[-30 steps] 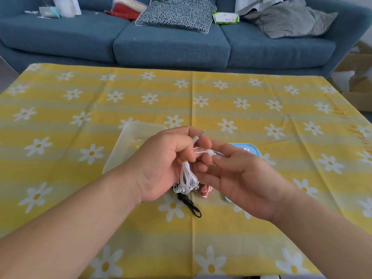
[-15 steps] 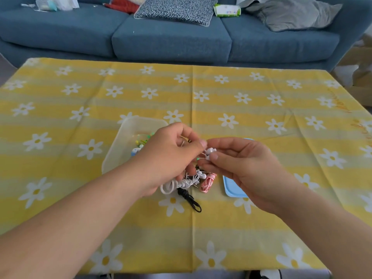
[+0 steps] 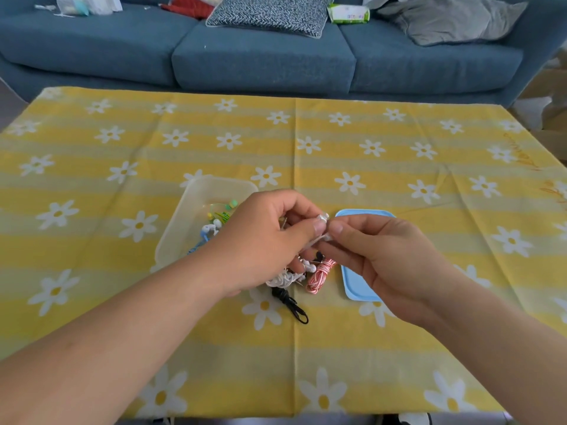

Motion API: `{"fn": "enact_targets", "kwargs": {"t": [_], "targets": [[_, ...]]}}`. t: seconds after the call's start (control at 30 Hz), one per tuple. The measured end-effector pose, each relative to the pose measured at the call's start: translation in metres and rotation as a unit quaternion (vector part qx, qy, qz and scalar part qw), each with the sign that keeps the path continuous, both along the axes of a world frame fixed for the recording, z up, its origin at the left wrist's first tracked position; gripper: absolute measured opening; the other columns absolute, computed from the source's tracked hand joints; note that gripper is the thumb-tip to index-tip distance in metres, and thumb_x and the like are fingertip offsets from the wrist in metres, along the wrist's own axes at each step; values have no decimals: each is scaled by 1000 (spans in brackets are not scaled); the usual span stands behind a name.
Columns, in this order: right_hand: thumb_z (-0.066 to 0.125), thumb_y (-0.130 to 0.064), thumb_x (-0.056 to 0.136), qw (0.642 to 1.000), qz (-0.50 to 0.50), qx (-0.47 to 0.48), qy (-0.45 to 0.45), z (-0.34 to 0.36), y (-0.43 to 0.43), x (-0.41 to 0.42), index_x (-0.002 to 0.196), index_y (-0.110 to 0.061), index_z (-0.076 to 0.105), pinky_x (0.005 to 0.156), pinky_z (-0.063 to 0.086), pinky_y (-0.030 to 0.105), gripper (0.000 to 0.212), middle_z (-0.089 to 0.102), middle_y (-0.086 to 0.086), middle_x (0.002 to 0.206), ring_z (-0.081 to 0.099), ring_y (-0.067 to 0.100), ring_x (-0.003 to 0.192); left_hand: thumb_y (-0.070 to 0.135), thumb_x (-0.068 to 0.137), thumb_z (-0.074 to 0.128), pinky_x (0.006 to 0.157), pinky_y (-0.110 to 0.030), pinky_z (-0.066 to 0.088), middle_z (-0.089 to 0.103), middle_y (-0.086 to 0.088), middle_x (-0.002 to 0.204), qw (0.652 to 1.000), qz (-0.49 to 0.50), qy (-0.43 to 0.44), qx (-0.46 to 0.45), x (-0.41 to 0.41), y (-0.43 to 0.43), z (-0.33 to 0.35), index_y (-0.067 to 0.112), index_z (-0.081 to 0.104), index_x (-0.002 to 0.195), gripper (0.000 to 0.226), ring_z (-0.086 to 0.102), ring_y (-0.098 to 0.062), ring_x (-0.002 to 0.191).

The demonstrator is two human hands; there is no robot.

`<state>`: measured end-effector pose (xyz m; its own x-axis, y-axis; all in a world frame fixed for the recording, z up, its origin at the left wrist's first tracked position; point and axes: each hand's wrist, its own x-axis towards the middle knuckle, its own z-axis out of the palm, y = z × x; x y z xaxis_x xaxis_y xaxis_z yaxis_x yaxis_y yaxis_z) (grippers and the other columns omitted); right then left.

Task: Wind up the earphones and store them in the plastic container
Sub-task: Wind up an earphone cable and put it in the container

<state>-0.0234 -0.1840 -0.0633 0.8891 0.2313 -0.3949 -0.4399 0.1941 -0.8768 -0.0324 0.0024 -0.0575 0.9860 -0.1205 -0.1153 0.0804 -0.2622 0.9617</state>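
Two bare hands met above the middle of the table in my remote head-camera view. The left hand (image 3: 264, 240) had its fingers curled, and its thumb and forefinger pinched the cord of the white wired earphones (image 3: 287, 279). A bundle of wound white loops hung beneath that palm. The right hand (image 3: 383, 256) pinched the free white end between thumb and forefinger, just beside the left thumb, with its other fingers loosely bent.

I could not tell whether the hanging loops touched the cloth. The earphones were outside the clear rectangular plastic container (image 3: 196, 194), which stood open just left of the left hand. Inside it I saw green earphones (image 3: 225, 211) and blue-and-white earphones (image 3: 208, 233).

A light blue flat plastic lid (image 3: 356, 286) lay on the cloth, partly under the right hand. A red-and-white striped wound cord (image 3: 319, 276) lay between the lid and the white loops. A black wound cord (image 3: 291, 305) lay just nearer to me.

All of this rested on a yellow striped tablecloth printed with white daisies (image 3: 306, 142). A blue fabric sofa (image 3: 260, 62) stood beyond the far edge, carrying a black-and-white patterned cushion (image 3: 270, 13) and a grey cushion (image 3: 454, 19).
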Motion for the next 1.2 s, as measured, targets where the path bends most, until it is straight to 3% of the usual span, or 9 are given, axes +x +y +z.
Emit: {"fn": "enact_targets", "kwargs": {"t": [0.17,0.4,0.5,0.7,0.83,0.93,1.03,1.07,1.2], "targets": [[70,-11,93,997,1,-75,-11,-4,1,-2,93,-1,74,60,57,26,11,69,16,82,66,23,69,12,95,71,53,-25,55,74,-13,86,999,37,13,-37,-2,-4,-2,11,68,101,7,71,-14,57],[67,14,84,996,-35,48,66,2,-6,-1,108,11,69,78,63,29,24,77,24,97,78,32,89,12,92,74,55,-23,52,73,-3,75,993,67,40,-88,0,-11,-9,16,74,98,7,69,-15,65],[66,12,86,997,-30,49,54,2,-9,-2,110,10,70,82,63,31,24,76,25,101,78,31,90,15,92,74,55,-26,50,73,-1,75,992,60,50,-102,0,-17,-8,16,73,99,7,68,-13,68],[80,1,81,989,10,-139,-57,4,-21,-8,92,-4,79,67,58,22,12,79,14,85,73,19,70,17,96,70,58,-30,56,74,-7,85,992,57,73,-81,-1,-38,-14,18,71,99,4,67,-16,66],[90,-8,72,968,1,-233,-88,7,-33,-10,85,-2,75,63,60,26,21,78,12,76,70,20,61,18,97,69,60,-32,54,75,-9,83,991,53,83,-88,-1,-53,-18,16,69,103,6,66,-19,63],[88,-21,77,951,-29,-290,-98,8,-55,-5,82,-7,74,54,56,28,20,76,9,71,68,17,57,15,97,68,62,-35,55,76,-7,80,990,60,88,-91,1,-60,-21,13,69,104,7,71,-20,69],[71,-14,91,931,-94,-342,-91,-1,-86,7,90,-13,72,56,57,32,2,74,7,73,67,18,62,14,96,69,65,-39,54,77,-8,79,991,56,95,-76,1,-63,-26,12,70,104,8,67,-30,74],[67,-11,92,923,-103,-362,-86,-7,-93,10,94,-15,71,57,58,34,6,73,8,76,67,20,64,14,96,70,64,-38,53,77,-9,79,991,54,97,-74,0,-63,-27,12,70,104,8,65,-30,73],[63,-13,92,892,-49,-443,-83,-29,-96,15,96,-21,71,71,60,41,12,73,5,89,69,26,79,9,96,69,55,-29,51,76,-10,83,992,53,96,-68,-3,-64,-27,11,70,104,9,68,-15,65]]}}
